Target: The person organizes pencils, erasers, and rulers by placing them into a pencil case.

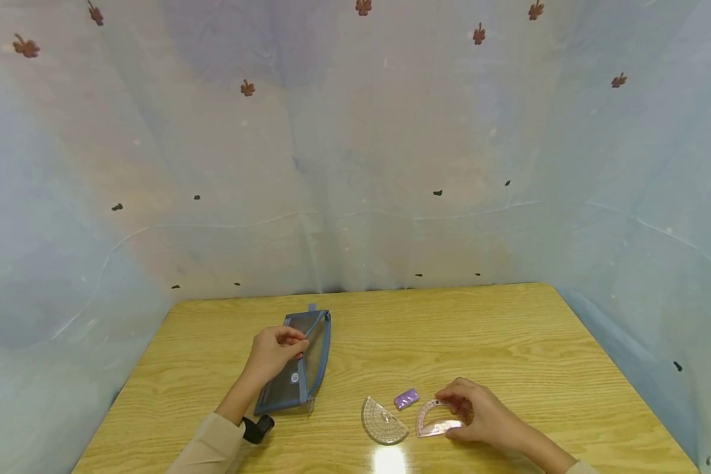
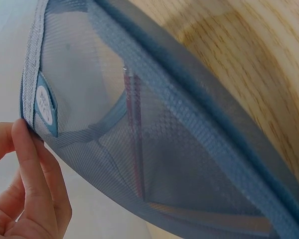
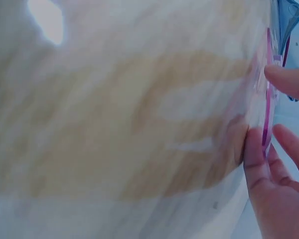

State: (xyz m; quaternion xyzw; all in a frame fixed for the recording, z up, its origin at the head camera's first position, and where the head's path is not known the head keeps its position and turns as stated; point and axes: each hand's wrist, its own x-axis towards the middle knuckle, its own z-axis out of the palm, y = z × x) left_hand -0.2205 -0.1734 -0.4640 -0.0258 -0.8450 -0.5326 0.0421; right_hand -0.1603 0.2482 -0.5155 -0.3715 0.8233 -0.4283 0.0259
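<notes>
The left hand (image 1: 277, 349) pinches a blue mesh pencil case (image 1: 283, 387); the right hand (image 1: 480, 415) pinches a pink-edged protractor (image 1: 435, 429), a purple eraser (image 1: 406, 399) at its ten o'clock.

white round label (image 2: 45, 104) on blue mesh pencil case (image 1: 280, 390), lettering illegible, scale on clear protractor (image 1: 380, 424), too small to read

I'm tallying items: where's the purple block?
Head view, right of centre: the purple block lies beside the clear protractor, left of the pinkish protractor in the right hand.
</notes>
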